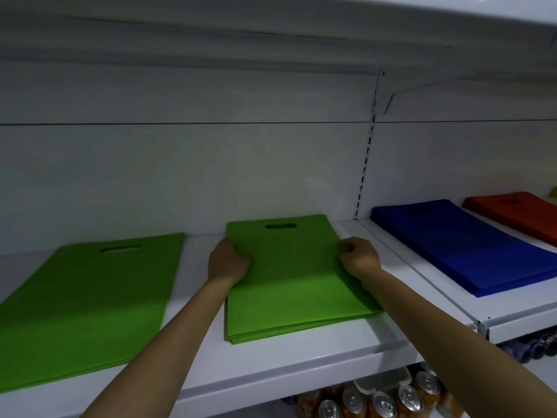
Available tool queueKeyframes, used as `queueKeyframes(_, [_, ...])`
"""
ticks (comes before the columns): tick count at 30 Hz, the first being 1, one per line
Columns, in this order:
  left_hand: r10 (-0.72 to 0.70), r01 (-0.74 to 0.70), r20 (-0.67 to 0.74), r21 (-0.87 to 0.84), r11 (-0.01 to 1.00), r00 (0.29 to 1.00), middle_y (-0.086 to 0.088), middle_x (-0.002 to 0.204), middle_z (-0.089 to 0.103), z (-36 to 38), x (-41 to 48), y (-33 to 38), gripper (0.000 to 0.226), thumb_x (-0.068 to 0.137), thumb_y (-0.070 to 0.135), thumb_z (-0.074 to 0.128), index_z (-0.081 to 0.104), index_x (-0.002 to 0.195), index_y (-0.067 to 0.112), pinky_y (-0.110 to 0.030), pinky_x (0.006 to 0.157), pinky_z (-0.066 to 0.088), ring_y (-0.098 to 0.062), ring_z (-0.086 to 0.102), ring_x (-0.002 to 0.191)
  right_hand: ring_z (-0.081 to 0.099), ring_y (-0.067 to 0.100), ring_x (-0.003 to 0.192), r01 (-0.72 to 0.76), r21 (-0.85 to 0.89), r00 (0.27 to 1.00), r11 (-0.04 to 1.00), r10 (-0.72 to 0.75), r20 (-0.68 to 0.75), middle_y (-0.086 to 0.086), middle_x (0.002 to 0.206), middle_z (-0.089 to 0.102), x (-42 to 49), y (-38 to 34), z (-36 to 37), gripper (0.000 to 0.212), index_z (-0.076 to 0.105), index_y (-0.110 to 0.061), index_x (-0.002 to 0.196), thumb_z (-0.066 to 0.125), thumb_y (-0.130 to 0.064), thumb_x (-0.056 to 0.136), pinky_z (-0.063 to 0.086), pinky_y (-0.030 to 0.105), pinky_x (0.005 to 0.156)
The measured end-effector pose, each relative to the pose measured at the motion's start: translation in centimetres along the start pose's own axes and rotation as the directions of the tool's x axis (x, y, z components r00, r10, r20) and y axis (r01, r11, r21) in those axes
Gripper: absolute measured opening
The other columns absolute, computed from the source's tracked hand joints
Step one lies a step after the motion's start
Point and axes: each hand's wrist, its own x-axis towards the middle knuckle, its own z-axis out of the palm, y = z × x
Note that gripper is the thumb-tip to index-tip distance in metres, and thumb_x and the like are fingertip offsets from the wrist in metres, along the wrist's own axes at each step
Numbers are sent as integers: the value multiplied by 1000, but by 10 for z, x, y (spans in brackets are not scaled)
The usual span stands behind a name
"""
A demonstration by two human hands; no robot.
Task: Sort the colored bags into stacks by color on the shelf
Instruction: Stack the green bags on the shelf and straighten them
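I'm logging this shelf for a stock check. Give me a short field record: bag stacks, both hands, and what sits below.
green: left green stack and middle green stack, lying apart
blue: blue stack, right of middle green
red: red stack, far right, beside blue
left hand: grips middle stack's left edge
right hand: grips its right edge
below shelf: drink cans

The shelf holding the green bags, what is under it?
Under the shelf stand drink cans with silver tops, and a clear plastic tub sits among them. Further right lie dark things too blurred to name. The shelf covers whatever lies further back.
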Motion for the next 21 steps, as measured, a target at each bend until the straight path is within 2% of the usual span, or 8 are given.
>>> queueKeyframes(3, [37, -37, -7, 75, 997, 999, -8, 104, 58, 5, 0, -3, 19, 91, 22, 57, 57, 103, 8, -24, 72, 38, -27, 55, 99, 61, 30, 103, 24, -1, 1000, 1000, -24, 3, 12, 131, 56, 0, 4, 1, 37, 57, -14, 130, 57, -12, 93, 51, 34, 87])
queueKeyframes(5, [34, -33, -7, 125, 992, 999, -5, 82, 53, 7, 0, -4, 17, 92, 24, 53, 50, 83, 10, -26, 56, 35, -21, 53, 80, 59, 31, 108, 35, -1, 999, 999, -35, 0, 12, 132, 56, 0, 5, 1, 37, 58, -14, 130, 56, -13, 93, 50, 34, 91])
queueKeyframes(6, [31, -30, -4, 135, 990, 1000, -4, 78, 50, 7, 0, -4, 21, 92, 25, 52, 46, 77, 11, -26, 53, 32, -19, 51, 76, 59, 31, 109, 36, 0, 999, 999, -36, -3, 12, 133, 56, 0, 5, 1, 36, 58, -13, 129, 56, -13, 93, 50, 34, 91])
queueKeyframes(11, [73, -66, -21, 245, 967, 997, -9, 84, 50, 9, -7, -2, 33, 95, 25, 49, 39, 66, 14, -29, 66, 36, -30, 53, 96, 60, 29, 104, 55, 17, 998, 998, -55, -31, 12, 127, 59, -2, 7, 2, 34, 61, -12, 125, 58, -12, 92, 49, 32, 87])
queueKeyframes(14, [94, -87, -13, 270, 959, 995, -15, 100, 55, 10, -7, -3, 26, 95, 25, 48, 48, 76, 7, -32, 74, 40, -34, 52, 103, 59, 30, 106, 98, -28, 993, 995, -99, -65, 13, 124, 60, -3, 8, 3, 31, 63, -11, 121, 58, -11, 91, 46, 28, 84])
queueKeyframes(16, [113, -105, -14, 272, 957, 994, -17, 118, 54, 10, -6, -4, 24, 94, 24, 49, 56, 100, 2, -33, 83, 41, -34, 51, 110, 56, 32, 108, 137, -152, 985, 979, -151, -86, 16, 123, 58, -4, 8, 6, 29, 64, -11, 119, 55, -13, 92, 46, 29, 84])
queueKeyframes(19, [142, -125, -37, 293, 948, 989, -14, 137, 45, 8, -9, 0, 39, 96, 27, 49, 50, 127, 4, -37, 95, 40, -32, 45, 121, 46, 36, 111, 202, -507, 942, 838, -308, -133, 19, 121, 52, -10, 5, 11, 29, 62, -6, 117, 46, -15, 94, 39, 37, 86])
queueKeyframes(21, [158, -131, -58, 329, 935, 986, -12, 141, 42, 3, -11, 2, 45, 96, 31, 48, 45, 134, 7, -39, 97, 40, -32, 41, 125, 43, 35, 113, 231, -618, 907, 752, -396, -143, 18, 123, 51, -15, -1, 12, 31, 60, -7, 119, 48, -15, 92, 34, 37, 86])
